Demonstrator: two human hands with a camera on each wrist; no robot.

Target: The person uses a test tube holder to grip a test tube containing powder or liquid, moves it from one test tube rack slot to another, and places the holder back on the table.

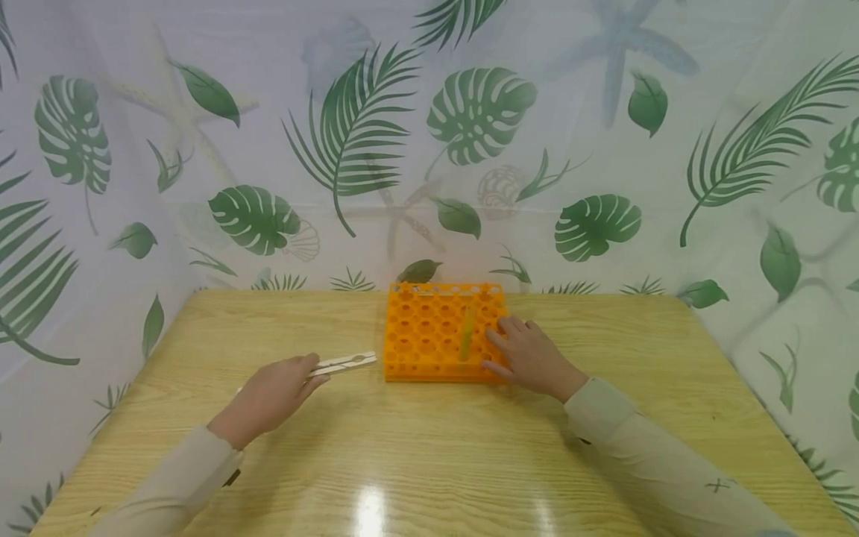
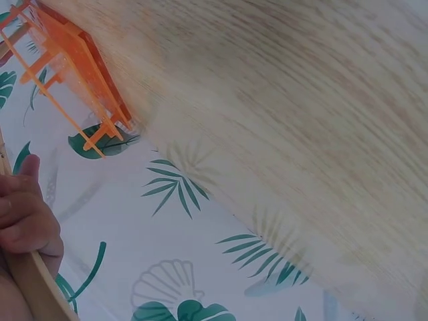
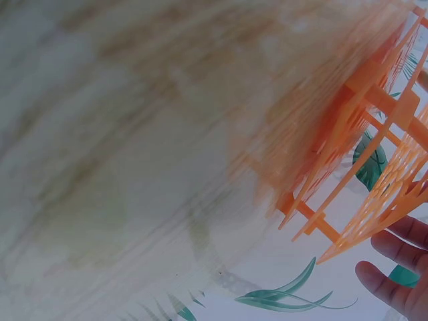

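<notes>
My left hand (image 1: 274, 389) grips a pale wooden test tube clamp (image 1: 345, 363), its head pointing right toward an orange test tube rack (image 1: 408, 368). A small gap separates the clamp's tip from the rack. In the left wrist view, curled fingers (image 2: 30, 231) wrap around the clamp's handle (image 2: 41, 287). One yellowish test tube (image 1: 466, 335) stands slightly tilted in the right part of the rack. At the rack's right side, my right hand (image 1: 537, 362) lies with fingers spread, fingertips over its edge. The right wrist view shows these fingers (image 3: 394, 253) beside the rack's lattice (image 3: 394, 180), loosely extended.
The wood-grain table (image 1: 416, 455) extends around the rack. Behind it hangs a white curtain (image 1: 403, 149) printed with green leaves, meeting the table's back edge close behind the rack.
</notes>
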